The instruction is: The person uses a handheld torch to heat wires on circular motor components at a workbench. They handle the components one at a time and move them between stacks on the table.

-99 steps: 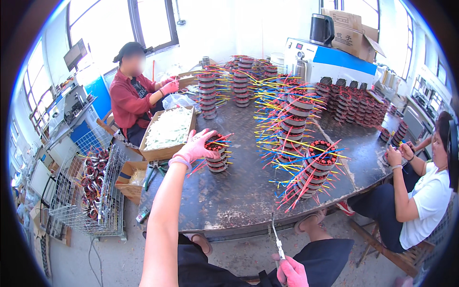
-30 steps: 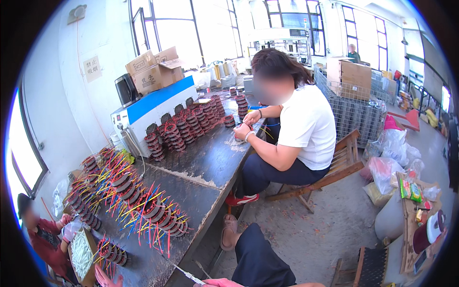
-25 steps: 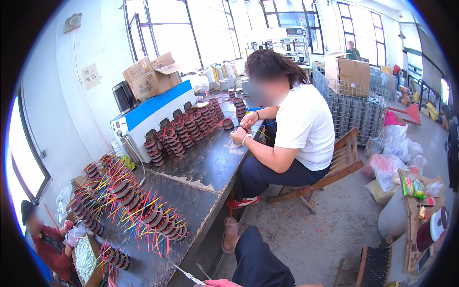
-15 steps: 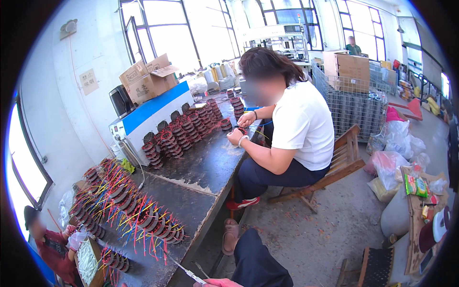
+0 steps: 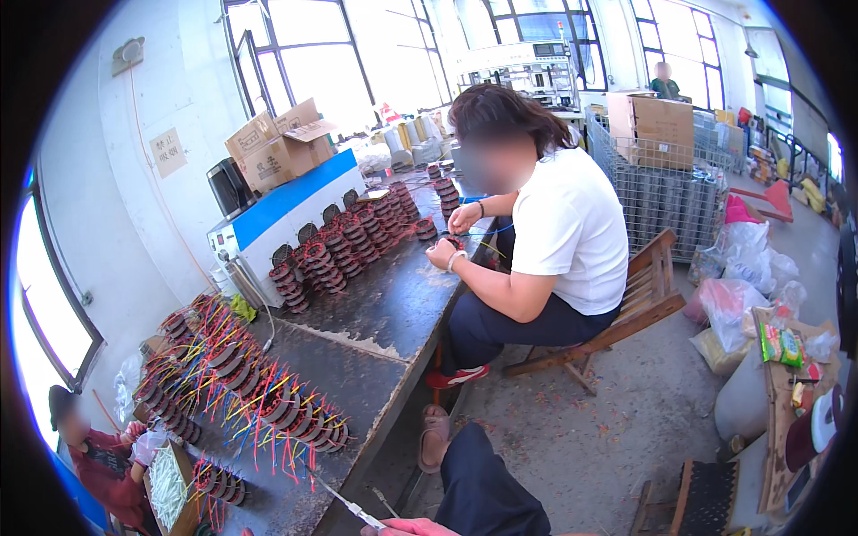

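Observation:
At the lower edge my right hand [image 5: 414, 527] shows only in part, its fingers closed round a slim tool [image 5: 357, 510] with a pale shaft and a long thin metal tip. That tip points up and left across the table edge toward the nearest wired coils. Of my left hand [image 5: 248, 531] just a fingertip seems to show at the bottom rim; the rest is out of the picture. Ring-shaped motor coils [image 5: 295, 420] with red, blue and yellow leads lie in rows on the dark table [image 5: 335, 357]. A shorter row of coils [image 5: 219, 482] is nearer me.
Across the table a co-worker in a white shirt [image 5: 572, 232] sits on a wooden chair [image 5: 639, 299], handling a coil. Another person in dark red [image 5: 103, 473] is at lower left beside a box of white tubes [image 5: 167, 487]. Stacked coils [image 5: 326, 263] stand by a blue-topped machine [image 5: 295, 196].
The view has shifted very slightly. My right hand and the slim tool stay in nearly the same place; the seated co-worker's hands have barely moved.

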The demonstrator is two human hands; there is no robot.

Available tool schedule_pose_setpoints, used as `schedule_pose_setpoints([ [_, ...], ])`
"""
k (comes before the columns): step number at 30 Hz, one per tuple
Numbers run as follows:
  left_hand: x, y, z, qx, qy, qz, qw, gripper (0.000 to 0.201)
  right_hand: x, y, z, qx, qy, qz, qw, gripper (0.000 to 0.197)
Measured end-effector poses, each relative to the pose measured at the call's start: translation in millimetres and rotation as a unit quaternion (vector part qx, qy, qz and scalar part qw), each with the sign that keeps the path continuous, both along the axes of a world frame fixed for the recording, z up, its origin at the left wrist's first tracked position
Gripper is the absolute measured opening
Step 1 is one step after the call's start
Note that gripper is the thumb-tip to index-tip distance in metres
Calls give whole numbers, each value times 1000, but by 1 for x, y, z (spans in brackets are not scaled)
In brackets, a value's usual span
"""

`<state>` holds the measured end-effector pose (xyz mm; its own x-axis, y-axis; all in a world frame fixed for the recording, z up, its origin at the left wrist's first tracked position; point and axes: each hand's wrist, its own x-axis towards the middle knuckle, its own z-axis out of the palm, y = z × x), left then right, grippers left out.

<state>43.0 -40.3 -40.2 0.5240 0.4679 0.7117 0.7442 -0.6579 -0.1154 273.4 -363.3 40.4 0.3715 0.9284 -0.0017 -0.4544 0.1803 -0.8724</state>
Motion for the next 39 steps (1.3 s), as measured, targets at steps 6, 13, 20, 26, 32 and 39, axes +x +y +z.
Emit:
schedule_pose_setpoints([
  [6, -39, 42, -45, 212, 70, 106, 969, 57, -6, 11, -5, 28, 11, 6, 1000, 33],
  [13, -60, 42, -42, 92, 92, 88, 988, 63, -8, 14, 2, 39, 16, 18, 999, 33],
  [20, -15, -12, -3, -171, 15, -54, 984, 84, -4, 5, -1, 17, -4, -7, 1000, 33],
  [26, -17, -6, -15, -159, -2, -59, 985, 87, -2, 1, 13, 23, 23, -7, 999, 33],
  [32, -6, -14, -9, -188, 4, -53, 981, 88, 0, 0, 11, 16, 12, -14, 1000, 33],
  [39, -19, -20, 13, -210, -42, -84, 973, 82, -5, 6, 20, 22, 47, 7, 999, 32],
])
